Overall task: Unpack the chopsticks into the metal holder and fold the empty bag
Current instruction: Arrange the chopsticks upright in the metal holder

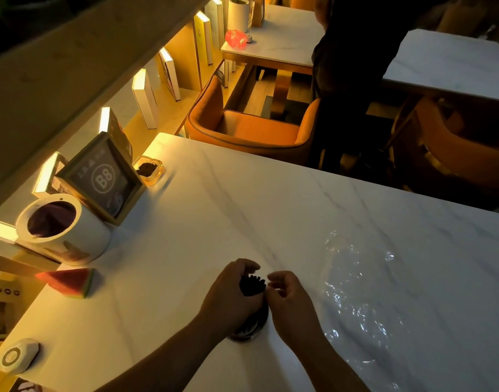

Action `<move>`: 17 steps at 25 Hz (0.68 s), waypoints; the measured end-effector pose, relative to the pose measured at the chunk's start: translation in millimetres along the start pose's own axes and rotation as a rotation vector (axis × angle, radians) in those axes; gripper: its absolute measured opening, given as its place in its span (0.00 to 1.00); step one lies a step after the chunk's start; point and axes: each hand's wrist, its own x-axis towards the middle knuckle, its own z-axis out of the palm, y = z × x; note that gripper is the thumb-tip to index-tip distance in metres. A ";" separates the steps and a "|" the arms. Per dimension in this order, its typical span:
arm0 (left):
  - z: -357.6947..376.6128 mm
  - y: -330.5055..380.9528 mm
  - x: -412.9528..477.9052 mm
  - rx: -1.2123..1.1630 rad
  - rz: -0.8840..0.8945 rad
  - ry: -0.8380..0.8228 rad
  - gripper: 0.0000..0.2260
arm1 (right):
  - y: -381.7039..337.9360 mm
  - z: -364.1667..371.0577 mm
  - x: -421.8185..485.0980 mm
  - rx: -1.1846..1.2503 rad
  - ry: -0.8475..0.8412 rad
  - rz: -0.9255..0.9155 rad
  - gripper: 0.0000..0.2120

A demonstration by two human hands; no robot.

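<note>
left hand grips chopsticks (table-centre)

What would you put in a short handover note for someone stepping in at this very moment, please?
Left hand: wrapped around the bundle of dark chopsticks, which stands in the metal holder.
Right hand: beside the chopstick tips, fingers curled, holding nothing I can make out.
Clear plastic bag: lying flat on the table to the right, apparently empty.
Done: chopsticks unpacked.
Left: release the bundle, fold the bag.
</note>
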 end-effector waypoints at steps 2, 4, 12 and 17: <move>-12.3 -6.6 -2.3 0.010 -0.022 -0.023 0.31 | 0.9 -0.7 -1.0 -0.077 -0.017 -0.023 0.10; -31.4 -15.4 -3.7 0.082 -0.027 -0.072 0.39 | 3.6 -5.8 -2.6 -0.113 -0.011 -0.060 0.11; -41.3 -2.1 2.7 0.378 0.100 -0.171 0.27 | -0.9 0.3 2.8 -0.278 -0.131 -0.136 0.18; -40.4 12.9 16.4 0.385 0.074 -0.203 0.11 | -19.9 -8.0 21.6 -0.359 -0.176 -0.137 0.08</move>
